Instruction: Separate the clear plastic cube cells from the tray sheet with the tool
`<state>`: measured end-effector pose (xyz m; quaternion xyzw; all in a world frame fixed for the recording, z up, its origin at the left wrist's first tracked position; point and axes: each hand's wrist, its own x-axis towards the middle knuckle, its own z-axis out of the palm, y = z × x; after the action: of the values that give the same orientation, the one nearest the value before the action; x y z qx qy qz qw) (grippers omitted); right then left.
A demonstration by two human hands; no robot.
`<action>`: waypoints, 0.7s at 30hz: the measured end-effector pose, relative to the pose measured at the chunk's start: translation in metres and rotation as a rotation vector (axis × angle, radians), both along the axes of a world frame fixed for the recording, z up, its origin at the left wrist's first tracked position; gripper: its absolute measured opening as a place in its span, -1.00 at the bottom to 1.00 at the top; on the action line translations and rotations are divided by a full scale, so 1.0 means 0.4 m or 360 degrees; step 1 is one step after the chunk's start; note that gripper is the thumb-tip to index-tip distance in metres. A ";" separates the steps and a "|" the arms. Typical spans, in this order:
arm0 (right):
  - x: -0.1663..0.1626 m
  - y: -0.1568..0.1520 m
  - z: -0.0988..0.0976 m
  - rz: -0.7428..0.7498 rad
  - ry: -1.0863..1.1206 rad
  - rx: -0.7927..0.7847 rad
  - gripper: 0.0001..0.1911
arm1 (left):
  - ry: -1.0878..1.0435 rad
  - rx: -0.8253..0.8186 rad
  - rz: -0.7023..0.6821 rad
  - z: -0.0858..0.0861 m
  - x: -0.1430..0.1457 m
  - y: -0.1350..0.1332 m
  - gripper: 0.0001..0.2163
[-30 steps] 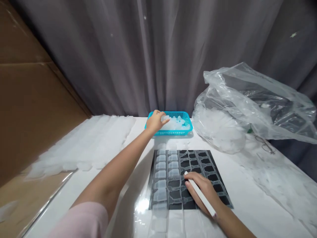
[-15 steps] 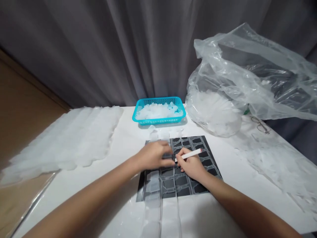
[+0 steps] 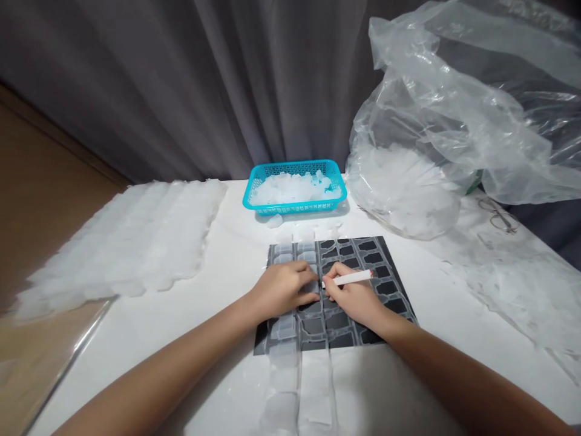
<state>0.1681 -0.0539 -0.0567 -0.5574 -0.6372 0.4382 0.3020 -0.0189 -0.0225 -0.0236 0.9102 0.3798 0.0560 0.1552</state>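
The left fingers press flat on a clear plastic strip, while the right fingers pinch a white pen above a black grid sheet mid-table; a slipping pen could tear the strip.

A white table carries a teal plastic basket, a black sheet, a crumpled plastic bag and eyeglasses.
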 end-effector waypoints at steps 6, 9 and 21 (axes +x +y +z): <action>0.000 -0.002 0.009 0.0025 -0.0263 0.0101 -0.84 | -0.0589 -0.0286 0.0253 -0.005 -0.028 -0.010 -0.87; 0.000 -0.004 0.010 0.0021 -0.0255 0.0076 -0.84 | -0.1352 -0.0483 0.0866 0.013 -0.067 0.005 -0.82; -0.012 0.056 0.019 -0.0086 0.0197 -0.0147 -0.84 | -0.0345 -0.0142 0.0264 0.043 -0.010 0.044 -0.74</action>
<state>0.1633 -0.0313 -0.0489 -0.5595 -0.5811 0.4925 0.3265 -0.0227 -0.0050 -0.0064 0.8565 0.4369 0.1499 0.2304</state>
